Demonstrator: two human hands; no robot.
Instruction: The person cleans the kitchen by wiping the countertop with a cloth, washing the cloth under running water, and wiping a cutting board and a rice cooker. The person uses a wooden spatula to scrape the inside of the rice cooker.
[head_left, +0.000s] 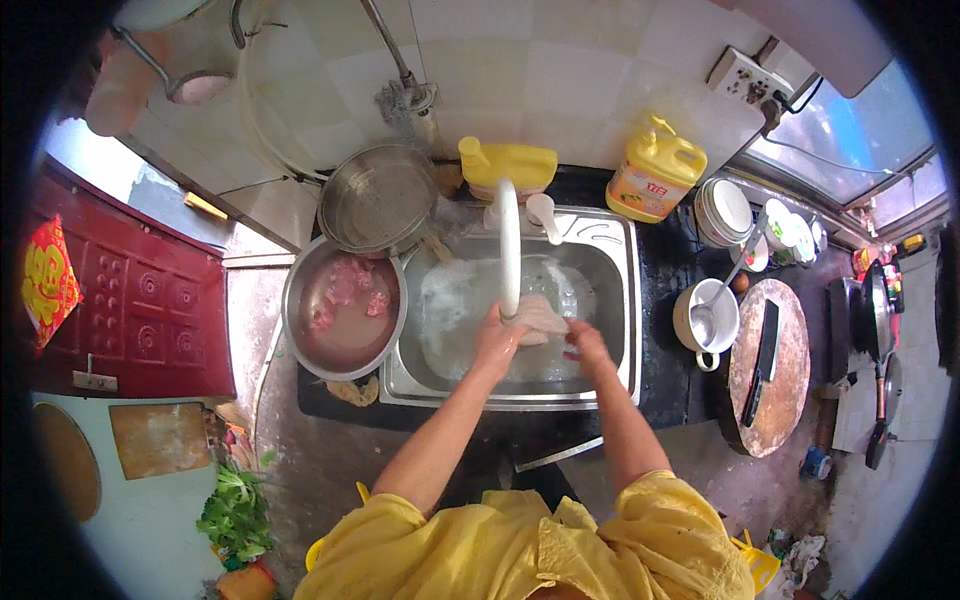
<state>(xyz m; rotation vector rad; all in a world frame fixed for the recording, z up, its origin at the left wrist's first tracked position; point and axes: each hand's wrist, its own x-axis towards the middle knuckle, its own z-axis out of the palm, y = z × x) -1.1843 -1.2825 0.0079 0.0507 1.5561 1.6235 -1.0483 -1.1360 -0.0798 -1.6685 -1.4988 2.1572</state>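
A pale, wet cloth is stretched between my hands under the white curved faucet, above the stainless steel sink. My left hand grips its left end, close to the spout. At its right end, my right hand touches the corner with bent fingers; how firmly it holds is unclear. Cloudy water with some foam fills the lower part of the basin. Left of the sink stands a metal basin containing water and pieces of raw meat.
A metal strainer overlaps the meat basin's back rim. Yellow detergent jugs stand behind the sink. To the right are a white pot with a ladle and a round chopping board bearing a cleaver. A crumpled cloth lies at the front left.
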